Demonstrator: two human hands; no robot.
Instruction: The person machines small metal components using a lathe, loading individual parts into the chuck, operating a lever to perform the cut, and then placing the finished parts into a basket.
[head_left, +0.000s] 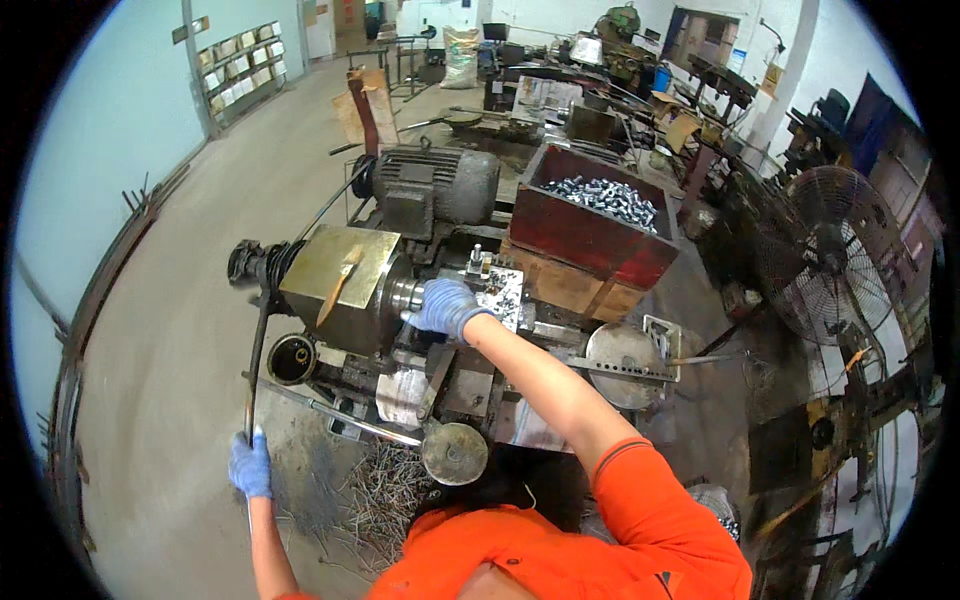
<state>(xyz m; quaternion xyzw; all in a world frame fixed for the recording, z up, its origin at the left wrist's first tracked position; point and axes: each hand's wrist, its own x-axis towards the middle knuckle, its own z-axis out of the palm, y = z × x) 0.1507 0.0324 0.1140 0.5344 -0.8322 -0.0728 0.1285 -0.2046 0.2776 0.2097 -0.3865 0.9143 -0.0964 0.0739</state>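
My left hand [250,464], in a blue glove, is closed round the lower end of a long dark lever [257,360] on the left side of a small lathe. My right hand [443,306], gloved too, is at the front of the bright metal spindle [403,296], its fingers curled. Whatever those fingers hold is hidden by the glove. A brush with a wooden handle [335,294] lies on the brass-coloured headstock cover [355,255]. Just beyond the right hand sits a tool post [476,261], beside a plate strewn with metal chips [508,300].
A dark red bin [590,225] of small shiny metal parts [610,198] stands behind the lathe, right of a motor [435,185]. A large fan [830,240] is at the right. Metal shavings [388,495] heap on the floor below. A round handwheel [455,453] juts toward me.
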